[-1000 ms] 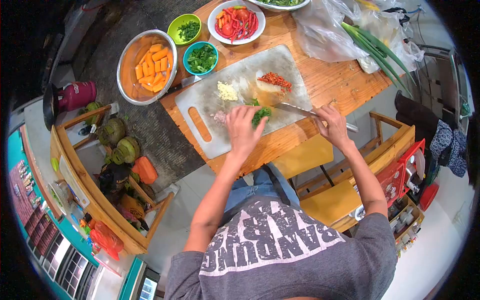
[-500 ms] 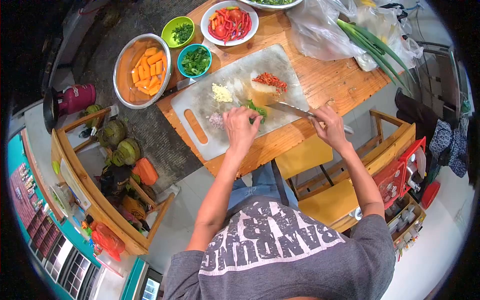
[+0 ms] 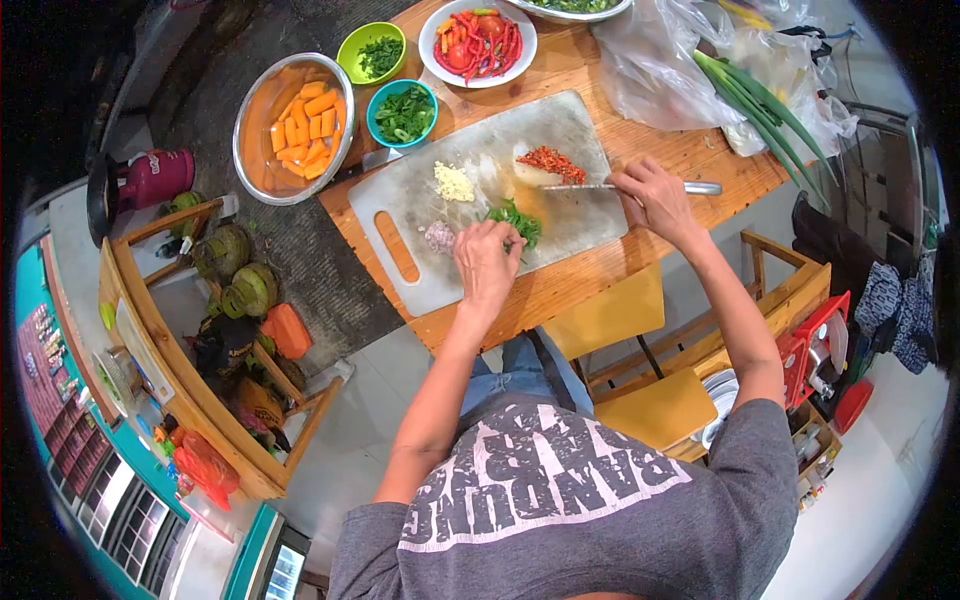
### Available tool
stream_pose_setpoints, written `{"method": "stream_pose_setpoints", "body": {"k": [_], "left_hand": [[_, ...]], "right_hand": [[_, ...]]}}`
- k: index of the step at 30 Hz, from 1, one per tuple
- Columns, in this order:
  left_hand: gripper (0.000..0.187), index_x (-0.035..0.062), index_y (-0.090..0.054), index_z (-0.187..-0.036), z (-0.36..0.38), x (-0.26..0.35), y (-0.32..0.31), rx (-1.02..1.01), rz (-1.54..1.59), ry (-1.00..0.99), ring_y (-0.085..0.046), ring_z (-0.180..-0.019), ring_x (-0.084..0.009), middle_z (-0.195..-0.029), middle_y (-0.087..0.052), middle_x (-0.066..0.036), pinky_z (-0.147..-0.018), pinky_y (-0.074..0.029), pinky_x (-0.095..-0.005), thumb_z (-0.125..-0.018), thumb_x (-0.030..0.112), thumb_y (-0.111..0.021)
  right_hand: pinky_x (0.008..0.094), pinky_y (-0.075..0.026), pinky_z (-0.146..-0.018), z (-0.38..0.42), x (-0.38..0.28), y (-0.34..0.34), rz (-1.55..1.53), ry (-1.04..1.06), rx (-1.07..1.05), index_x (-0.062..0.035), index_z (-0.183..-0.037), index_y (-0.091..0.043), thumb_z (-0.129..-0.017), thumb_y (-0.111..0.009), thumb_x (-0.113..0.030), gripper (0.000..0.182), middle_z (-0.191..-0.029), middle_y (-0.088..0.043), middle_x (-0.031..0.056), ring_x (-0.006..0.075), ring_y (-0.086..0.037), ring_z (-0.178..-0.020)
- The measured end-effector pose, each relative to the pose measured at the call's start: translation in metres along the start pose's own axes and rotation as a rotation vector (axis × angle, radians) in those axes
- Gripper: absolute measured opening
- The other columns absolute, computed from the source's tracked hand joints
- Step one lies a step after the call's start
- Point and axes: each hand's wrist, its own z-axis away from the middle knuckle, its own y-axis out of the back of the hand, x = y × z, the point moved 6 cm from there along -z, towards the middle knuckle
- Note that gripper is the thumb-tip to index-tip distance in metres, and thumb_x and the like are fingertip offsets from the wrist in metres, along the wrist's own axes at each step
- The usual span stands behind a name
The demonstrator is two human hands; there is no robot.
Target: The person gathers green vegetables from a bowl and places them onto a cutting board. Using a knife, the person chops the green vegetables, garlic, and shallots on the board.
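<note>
My right hand (image 3: 655, 200) grips a knife (image 3: 703, 188), its blade lying nearly level over the right part of the white cutting board (image 3: 480, 150). The blade is just below a heap of chopped red chili (image 3: 552, 164). My left hand (image 3: 485, 265) is closed, fingers curled at the lower edge of a small pile of green leaves (image 3: 518, 222), partly covering it. Left of that hand sits chopped shallot (image 3: 439, 237). Minced garlic (image 3: 453, 182) lies higher up on the board.
Beyond the board stand a steel bowl of carrot pieces (image 3: 243, 150), a lime green bowl (image 3: 345, 55) and a teal bowl (image 3: 372, 122) of chopped greens, and a white plate (image 3: 531, 55) of red chilies and tomatoes. Spring onions (image 3: 755, 100) rest on plastic bags (image 3: 650, 75) at right.
The knife has turned from slanting to nearly level and its tip has moved away from the leaves. The left hand stays by the leaves, which show more now. The view has shifted slightly.
</note>
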Motion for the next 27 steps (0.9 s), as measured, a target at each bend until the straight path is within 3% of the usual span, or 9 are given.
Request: {"method": "stream_pose_setpoints", "body": {"k": [6, 9, 12, 15, 18, 21, 24, 27], "left_hand": [[0.007, 0.0062, -0.071, -0.08, 0.004, 0.001, -0.008, 0.027, 0.094, -0.031, -0.059, -0.076, -0.0306, -0.076, -0.063, -0.011, -0.074, -0.044, -0.0411, -0.074, 0.003, -0.071], [0.015, 0.0054, -0.069, -0.089, 0.005, 0.004, -0.007, 0.042, 0.032, -0.087, -0.059, -0.079, -0.031, -0.081, -0.064, -0.011, -0.073, -0.044, -0.0415, -0.076, -0.002, -0.065], [0.023, 0.0061, -0.063, -0.093, 0.007, 0.004, -0.008, 0.002, 0.046, -0.01, -0.059, -0.085, -0.0301, -0.086, -0.064, -0.01, -0.073, -0.043, -0.0425, -0.073, -0.006, -0.062], [0.018, 0.0054, -0.058, -0.091, 0.008, 0.007, -0.006, 0.068, 0.111, -0.026, -0.058, -0.081, -0.0306, -0.082, -0.063, -0.01, -0.073, -0.043, -0.0418, -0.076, -0.003, -0.064], [0.015, 0.0058, -0.055, -0.084, 0.007, 0.011, -0.004, 0.031, 0.046, -0.024, -0.057, -0.079, -0.0301, -0.08, -0.062, -0.01, -0.072, -0.043, -0.0412, -0.076, -0.002, -0.065], [0.016, 0.0071, -0.056, -0.086, 0.012, 0.006, -0.004, 0.004, 0.076, -0.007, -0.057, -0.081, -0.0296, -0.083, -0.062, -0.008, -0.072, -0.043, -0.0411, -0.076, -0.003, -0.064], [0.015, 0.0071, -0.057, -0.088, 0.015, 0.003, -0.002, 0.036, 0.118, -0.002, -0.057, -0.08, -0.0295, -0.081, -0.062, -0.008, -0.072, -0.043, -0.0405, -0.077, -0.002, -0.064], [0.015, 0.0059, -0.058, -0.088, 0.014, 0.008, -0.005, 0.069, 0.144, 0.001, -0.057, -0.079, -0.0284, -0.081, -0.062, -0.009, -0.071, -0.043, -0.0396, -0.077, -0.002, -0.065]], "right_hand": [[0.038, -0.049, -0.061, -0.031, 0.007, 0.003, -0.033, 0.022, 0.015, -0.0115, -0.097, -0.066, -0.076, -0.068, -0.008, 0.022, -0.082, -0.058, 0.0044, 0.026, -0.055, -0.078], [0.0386, -0.05, -0.06, -0.021, 0.0, 0.01, -0.058, 0.044, -0.056, -0.0148, -0.098, -0.066, -0.079, -0.067, -0.013, 0.019, -0.083, -0.059, 0.003, 0.0259, -0.058, -0.081], [0.0384, -0.05, -0.061, 0.005, -0.002, 0.005, -0.066, 0.051, -0.106, -0.0161, -0.099, -0.067, -0.079, -0.067, -0.011, 0.021, -0.084, -0.059, 0.0036, 0.0256, -0.058, -0.081], [0.0383, -0.05, -0.062, 0.014, 0.001, 0.0, -0.06, -0.019, -0.105, -0.0164, -0.1, -0.068, -0.078, -0.067, -0.01, 0.024, -0.084, -0.058, 0.0039, 0.0253, -0.057, -0.081], [0.0373, -0.05, -0.062, 0.005, 0.0, 0.0, -0.023, 0.065, 0.017, -0.0163, -0.101, -0.068, -0.076, -0.068, -0.009, 0.026, -0.085, -0.059, 0.0036, 0.0248, -0.057, -0.08], [0.0362, -0.05, -0.061, -0.007, -0.008, 0.011, 0.067, 0.165, 0.124, -0.0164, -0.103, -0.068, -0.072, -0.07, -0.009, 0.032, -0.091, -0.061, 0.0023, 0.0231, -0.057, -0.079], [0.0344, -0.05, -0.061, -0.007, -0.007, 0.013, -0.067, 0.091, 0.12, -0.0124, -0.105, -0.068, -0.075, -0.071, -0.009, 0.03, -0.092, -0.066, 0.0036, 0.023, -0.059, -0.075], [0.0327, -0.048, -0.061, 0.005, 0.012, 0.005, -0.487, -0.341, 0.143, -0.0058, -0.104, -0.067, -0.081, -0.071, -0.01, 0.024, -0.087, -0.069, 0.0084, 0.0224, -0.061, -0.069]]}}
